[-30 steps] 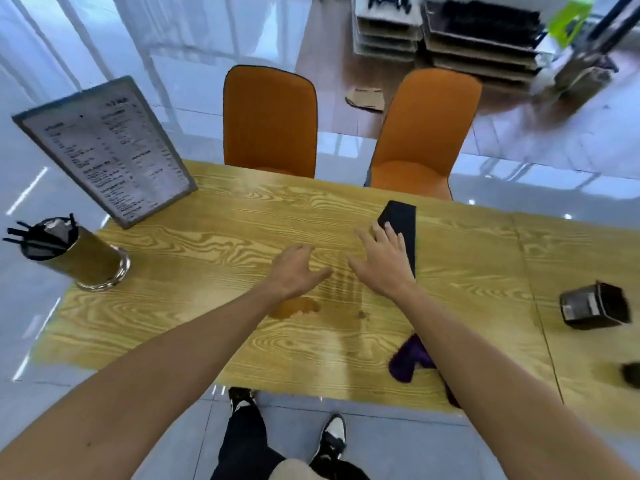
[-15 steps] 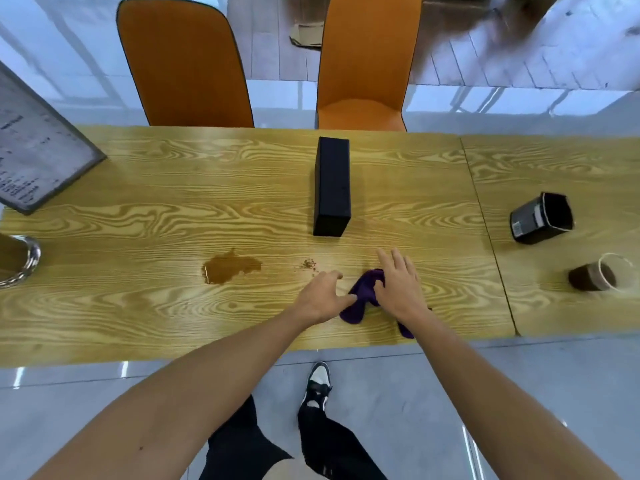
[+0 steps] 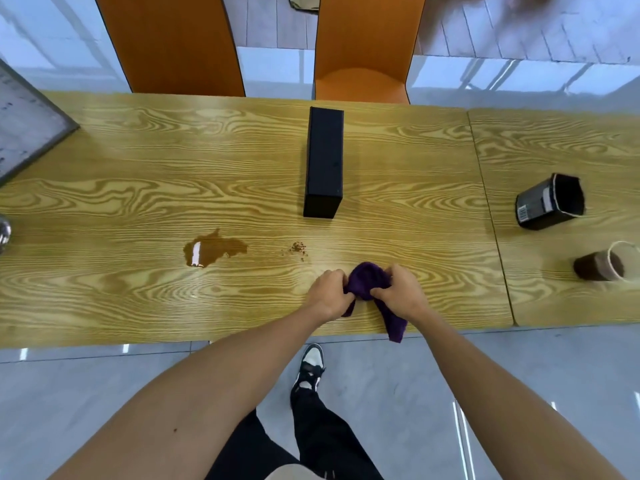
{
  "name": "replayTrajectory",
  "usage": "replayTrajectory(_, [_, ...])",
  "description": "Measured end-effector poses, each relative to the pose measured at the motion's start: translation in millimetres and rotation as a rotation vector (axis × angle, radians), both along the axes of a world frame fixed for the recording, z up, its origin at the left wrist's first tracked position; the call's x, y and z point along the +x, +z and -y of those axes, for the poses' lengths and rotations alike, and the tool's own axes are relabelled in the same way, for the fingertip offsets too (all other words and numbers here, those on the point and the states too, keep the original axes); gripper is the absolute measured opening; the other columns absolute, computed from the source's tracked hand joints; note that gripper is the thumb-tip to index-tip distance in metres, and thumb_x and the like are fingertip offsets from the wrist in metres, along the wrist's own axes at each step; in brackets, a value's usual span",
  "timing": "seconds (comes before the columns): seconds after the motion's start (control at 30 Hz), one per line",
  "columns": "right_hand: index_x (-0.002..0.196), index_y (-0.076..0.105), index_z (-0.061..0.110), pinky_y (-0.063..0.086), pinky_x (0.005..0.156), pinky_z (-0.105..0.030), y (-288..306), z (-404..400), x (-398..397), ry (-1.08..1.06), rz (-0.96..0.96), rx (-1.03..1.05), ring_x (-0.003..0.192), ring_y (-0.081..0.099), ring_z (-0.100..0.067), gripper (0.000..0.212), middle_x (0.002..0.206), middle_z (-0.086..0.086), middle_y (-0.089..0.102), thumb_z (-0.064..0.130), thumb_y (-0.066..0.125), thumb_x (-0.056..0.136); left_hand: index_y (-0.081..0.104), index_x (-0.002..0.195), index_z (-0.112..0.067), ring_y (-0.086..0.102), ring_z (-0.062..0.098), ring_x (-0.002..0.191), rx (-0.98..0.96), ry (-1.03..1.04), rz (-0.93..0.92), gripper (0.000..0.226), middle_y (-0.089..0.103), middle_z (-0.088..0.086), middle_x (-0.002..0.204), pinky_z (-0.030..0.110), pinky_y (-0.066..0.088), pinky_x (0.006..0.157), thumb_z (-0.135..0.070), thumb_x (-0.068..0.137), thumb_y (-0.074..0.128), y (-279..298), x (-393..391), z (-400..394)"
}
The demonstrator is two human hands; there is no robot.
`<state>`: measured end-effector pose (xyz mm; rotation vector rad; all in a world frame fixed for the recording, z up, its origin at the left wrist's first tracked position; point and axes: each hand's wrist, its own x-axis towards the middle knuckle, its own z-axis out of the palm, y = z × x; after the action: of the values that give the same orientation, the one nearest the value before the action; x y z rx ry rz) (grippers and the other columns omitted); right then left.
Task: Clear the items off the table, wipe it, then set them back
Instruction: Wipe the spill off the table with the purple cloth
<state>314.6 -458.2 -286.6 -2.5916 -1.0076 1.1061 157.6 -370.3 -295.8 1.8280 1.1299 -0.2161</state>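
Both hands hold a purple cloth (image 3: 367, 278) bunched near the front edge of the wooden table (image 3: 121, 188). My left hand (image 3: 329, 293) grips its left side and my right hand (image 3: 398, 289) its right side; one end of the cloth hangs over the edge. A brown liquid spill (image 3: 213, 250) lies to the left, with a few brown crumbs (image 3: 297, 247) between it and my hands. A long black box (image 3: 325, 162) lies flat beyond the hands.
On the adjoining table at the right lie a tipped black container (image 3: 549, 201) and a tipped paper cup (image 3: 604, 263). A menu board (image 3: 24, 123) leans at the far left above a metal holder's rim (image 3: 4, 233). Two orange chairs (image 3: 173, 43) stand behind.
My hands pulled back from the black box to the front edge and closed on the purple cloth, gathering it into a bunch. The view tilted down.
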Motion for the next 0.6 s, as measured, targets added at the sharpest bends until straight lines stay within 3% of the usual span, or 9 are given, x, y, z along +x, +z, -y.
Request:
replayTrajectory(0.13, [0.076,0.046,0.024,0.038,0.071,-0.037,3.9,7.9,6.3,0.02,-0.083,0.081,0.089,0.047,-0.022,0.032,0.089,0.0,0.049,0.023,0.076,0.084,0.054,0.083,-0.019,0.06,0.023,0.087,-0.106,0.083,0.13,0.012,0.061,0.002,0.096,0.047,0.053,0.081,-0.017,0.076,0.064,-2.2,-16.1,-2.9])
replayTrajectory(0.27, [0.078,0.049,0.015,0.036,0.062,-0.037,17.8,4.3,2.6,-0.073,-0.245,0.136,0.07,0.047,-0.021,0.022,0.076,-0.002,0.054,0.016,0.068,0.087,0.051,0.067,-0.022,0.066,0.031,0.088,-0.284,0.104,0.264,0.016,0.068,0.011,0.089,0.051,0.056,0.083,-0.014,0.067,0.065,10.2,-39.7,-14.3])
replayTrajectory(0.37, [0.078,0.05,0.012,0.036,0.058,-0.033,37.4,-11.4,-13.4,-0.123,-0.351,0.16,0.065,0.046,-0.018,0.016,0.071,-0.004,0.053,0.015,0.064,0.086,0.053,0.074,-0.014,0.063,0.026,0.07,-0.427,0.1,0.256,0.017,0.067,0.009,0.076,0.034,0.049,0.061,-0.004,0.07,0.066,34.4,-56.7,-28.0])
replayTrajectory(0.47, [0.074,0.05,0.013,0.039,0.064,-0.036,58.2,-34.6,-36.0,-0.093,-0.444,0.162,0.068,0.048,-0.02,0.016,0.071,-0.004,0.053,0.023,0.063,0.074,0.055,0.084,-0.016,0.058,0.017,0.069,-0.569,0.113,0.284,0.026,0.064,0.002,0.078,0.029,0.045,0.063,-0.019,0.068,0.075,51.1,-75.8,-41.7])
replayTrajectory(0.6, [0.076,0.057,0.018,0.036,0.071,-0.038,82.4,-67.7,-71.5,-0.051,-0.624,0.132,0.076,0.045,-0.024,0.01,0.078,-0.006,0.052,0.017,0.06,0.067,0.058,0.106,-0.016,0.068,0.029,0.077,-0.705,0.243,0.277,0.052,0.073,0.01,0.096,0.035,0.054,0.064,-0.051,0.075,0.081,60.7,-109.9,-57.9])
